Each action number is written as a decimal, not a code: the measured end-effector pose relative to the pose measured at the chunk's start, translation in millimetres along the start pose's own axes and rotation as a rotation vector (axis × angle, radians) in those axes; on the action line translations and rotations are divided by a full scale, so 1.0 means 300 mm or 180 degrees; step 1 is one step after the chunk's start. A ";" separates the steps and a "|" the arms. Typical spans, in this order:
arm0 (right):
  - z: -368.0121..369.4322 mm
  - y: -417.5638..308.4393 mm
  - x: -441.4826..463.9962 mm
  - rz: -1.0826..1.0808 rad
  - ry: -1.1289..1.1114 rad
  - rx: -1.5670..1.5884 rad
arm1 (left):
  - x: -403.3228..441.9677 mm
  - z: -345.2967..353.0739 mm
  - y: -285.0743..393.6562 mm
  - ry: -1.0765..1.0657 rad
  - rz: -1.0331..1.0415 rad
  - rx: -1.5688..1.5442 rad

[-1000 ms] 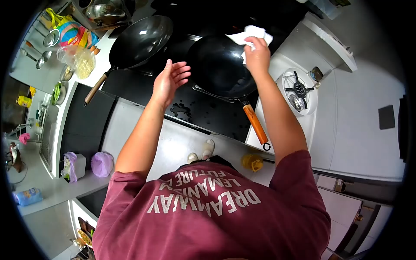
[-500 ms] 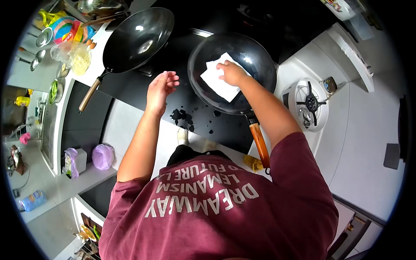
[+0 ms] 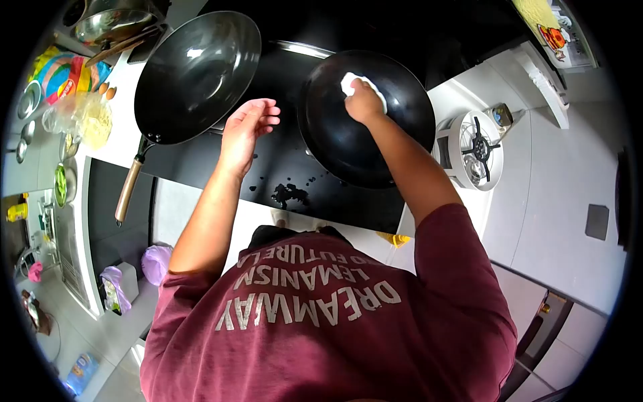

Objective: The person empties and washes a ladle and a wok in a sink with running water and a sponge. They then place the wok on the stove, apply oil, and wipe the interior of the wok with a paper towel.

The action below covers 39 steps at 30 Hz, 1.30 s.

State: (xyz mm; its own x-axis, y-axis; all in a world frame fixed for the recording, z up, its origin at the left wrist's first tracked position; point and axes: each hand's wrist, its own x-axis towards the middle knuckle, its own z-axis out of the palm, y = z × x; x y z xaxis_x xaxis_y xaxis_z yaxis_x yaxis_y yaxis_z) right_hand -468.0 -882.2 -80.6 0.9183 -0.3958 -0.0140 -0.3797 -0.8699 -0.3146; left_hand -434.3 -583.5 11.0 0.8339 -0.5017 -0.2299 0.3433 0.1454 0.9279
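My right hand (image 3: pixel 364 102) holds a crumpled white paper towel (image 3: pixel 350 82) pressed against the dark inner surface of a black wok (image 3: pixel 348 144). No handle of this wok shows; my forearm crosses its near rim. My left hand (image 3: pixel 248 127) hangs in the air between the two woks, loosely curled with fingers a little apart and holding nothing. Nearest to it is another black wok (image 3: pixel 194 80) on the left, with a wooden handle (image 3: pixel 128 191) pointing toward me.
Water lies in drops and a puddle (image 3: pixel 289 194) on the black cooktop (image 3: pixel 268 171). Eggs (image 3: pixel 107 92) and a bag of noodles (image 3: pixel 96 127) are on the left counter. A white bowl (image 3: pixel 492 175) with a black burner grate (image 3: pixel 480 149) stands at the right.
My right hand has moved toward the wok's far side, and the paper towel is now bunched instead of spread flat. The right wok's wooden handle has gone out of sight. My left hand stays raised.
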 end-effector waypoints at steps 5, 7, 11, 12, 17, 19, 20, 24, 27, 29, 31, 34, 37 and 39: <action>-0.043 0.000 -0.172 -0.1759 -0.1310 0.0545 | 0.043 0.011 -0.004 -0.0273 -0.0056 0.0051; -0.084 0.011 -0.204 -0.1641 -0.1857 0.0679 | 0.047 0.029 0.000 -0.0236 -0.0015 -0.0044; -0.111 0.044 -0.156 -0.0916 -0.1489 0.0088 | 0.045 0.006 -0.033 -0.0004 -0.0040 0.0194; -0.110 0.050 -0.139 -0.0921 -0.1162 0.0136 | 0.035 0.005 -0.044 0.0196 0.0045 0.0365; -0.097 0.075 -0.044 -0.1046 -0.0819 -0.0183 | -0.037 -0.031 -0.078 0.0331 0.0159 0.0547; -0.127 0.082 -0.023 -0.1643 -0.0228 -0.1329 | -0.059 -0.028 -0.078 0.0375 0.0176 0.0538; -0.166 0.062 -0.028 -0.1696 -0.0376 -0.1590 | -0.071 -0.021 -0.078 0.0390 0.0230 0.0549; -0.121 0.102 -0.043 -0.1539 -0.1112 -0.1094 | -0.118 0.046 -0.055 0.0419 0.0491 0.0640; -0.230 0.067 -0.079 -0.1509 -0.0849 -0.0315 | -0.169 0.140 -0.023 0.0251 0.0600 0.0658; -0.350 0.056 -0.108 -0.1504 -0.0633 0.0208 | -0.206 0.234 -0.007 0.0068 0.0685 0.0544; -0.395 0.115 -0.128 -0.1731 -0.0592 0.0599 | -0.239 0.343 -0.009 -0.0315 0.0575 0.0501; -0.463 0.191 -0.202 -0.1454 -0.0718 0.1081 | -0.267 0.521 -0.084 -0.1194 0.0081 0.0714; -0.501 0.280 -0.289 -0.0982 -0.1013 0.1958 | -0.298 0.705 -0.208 -0.2202 -0.0714 0.1218; -0.520 0.322 -0.361 -0.0869 -0.0780 0.2244 | -0.320 0.817 -0.346 -0.2439 -0.1614 0.1307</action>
State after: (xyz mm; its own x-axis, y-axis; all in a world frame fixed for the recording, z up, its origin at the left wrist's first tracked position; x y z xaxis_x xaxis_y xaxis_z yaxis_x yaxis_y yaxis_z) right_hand -621.6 -969.4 38.4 0.9983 -0.0479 -0.0324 -0.0522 -0.5031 -0.8626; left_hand -656.1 -759.5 8.7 0.0782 -0.8572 -0.5091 0.2848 -0.4702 0.8354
